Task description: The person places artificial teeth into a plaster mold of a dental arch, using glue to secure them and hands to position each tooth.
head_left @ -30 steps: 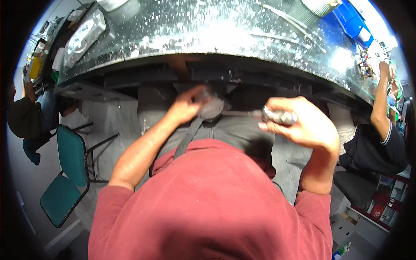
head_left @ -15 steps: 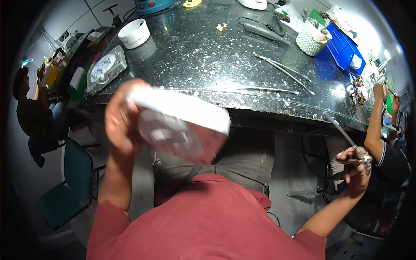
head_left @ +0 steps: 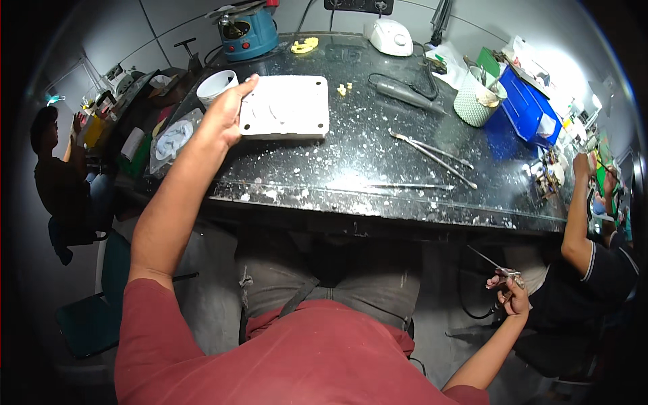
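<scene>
My left hand [head_left: 226, 116] grips one short edge of a white rectangular block [head_left: 297, 104], like a mold half, raised over the table's left part. Dark round holes mark its corners, and its broad flat face shows. Low at the right, beyond the table's front edge, my right hand [head_left: 514, 295] is wrapped round a metal air blow gun [head_left: 505, 271] with a long thin nozzle pointing up and left. Behind the block stands a white tub [head_left: 217, 86], partly covered by my left hand. Near my left forearm lies a grey mold half [head_left: 174, 143] with a pale shape in it.
Metal hand tools [head_left: 439, 160] lie on the speckled black table [head_left: 337, 158]. Farther back are a dark handpiece [head_left: 405, 96] with its cord, a woven cup of tools [head_left: 476, 101], a blue bin [head_left: 526, 108] and a blue machine [head_left: 248, 37]. Other people sit at left and right.
My left hand has carried the white block forward from over my lap to above the table, turning its flat face into view. My right hand with the blow gun has shifted left and lower.
</scene>
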### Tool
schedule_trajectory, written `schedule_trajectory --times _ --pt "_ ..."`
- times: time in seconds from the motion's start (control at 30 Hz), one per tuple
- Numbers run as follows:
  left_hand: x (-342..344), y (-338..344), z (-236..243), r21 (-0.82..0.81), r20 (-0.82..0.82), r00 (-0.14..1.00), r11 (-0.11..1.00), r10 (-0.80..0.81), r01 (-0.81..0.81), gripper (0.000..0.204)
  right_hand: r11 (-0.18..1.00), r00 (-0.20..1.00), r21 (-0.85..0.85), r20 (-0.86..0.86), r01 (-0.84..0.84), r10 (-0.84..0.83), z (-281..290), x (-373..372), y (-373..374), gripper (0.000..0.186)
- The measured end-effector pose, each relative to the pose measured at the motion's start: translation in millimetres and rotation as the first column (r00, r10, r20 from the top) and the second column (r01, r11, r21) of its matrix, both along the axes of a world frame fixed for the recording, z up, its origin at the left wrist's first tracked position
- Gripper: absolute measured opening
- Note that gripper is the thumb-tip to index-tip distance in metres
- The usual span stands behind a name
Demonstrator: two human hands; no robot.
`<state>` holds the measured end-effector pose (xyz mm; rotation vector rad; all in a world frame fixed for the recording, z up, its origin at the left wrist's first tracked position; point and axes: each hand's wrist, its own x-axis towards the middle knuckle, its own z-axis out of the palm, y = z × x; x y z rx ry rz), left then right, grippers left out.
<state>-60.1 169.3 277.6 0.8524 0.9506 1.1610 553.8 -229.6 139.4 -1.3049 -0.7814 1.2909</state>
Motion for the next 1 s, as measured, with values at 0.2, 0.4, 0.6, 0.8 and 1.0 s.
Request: schedule_trajectory --times 0.2,0.4,0.6,0.8,1.0 --pt "14.2 -14.6 12.6 -0.056 -0.084 0.996 0.998 -0.019 0.014 0.039 0.988 0.991 0.141 -0.126 0.057 -0.040 1.3 -20.4 43.7 0.026" --pt "9.2 -11.3 11.5 0.109 -0.666 0.745 0.994 0.048 0.033 0.052 0.823 0.850 0.223 -0.057 0.522 -0.524 -5.5 -145.7 96.3 0.019" --pt "12.5 -19.9 12.7 0.206 -0.814 0.565 0.977 0.137 0.059 0.057 0.705 0.526 0.466 0.470 0.534 -0.709 -79.4 -190.8 102.3 0.052" --pt "3.1 -13.5 -8.5 0.322 -0.742 0.633 0.946 0.223 0.043 0.055 0.765 0.706 0.391 0.316 0.511 -0.633 -84.2 -210.4 113.8 0.056" --pt "-11.1 -27.6 -2.9 0.408 -0.826 0.475 0.903 0.304 0.132 0.053 0.836 0.366 0.440 0.756 0.329 -0.542 -84.8 -213.9 108.7 0.075"
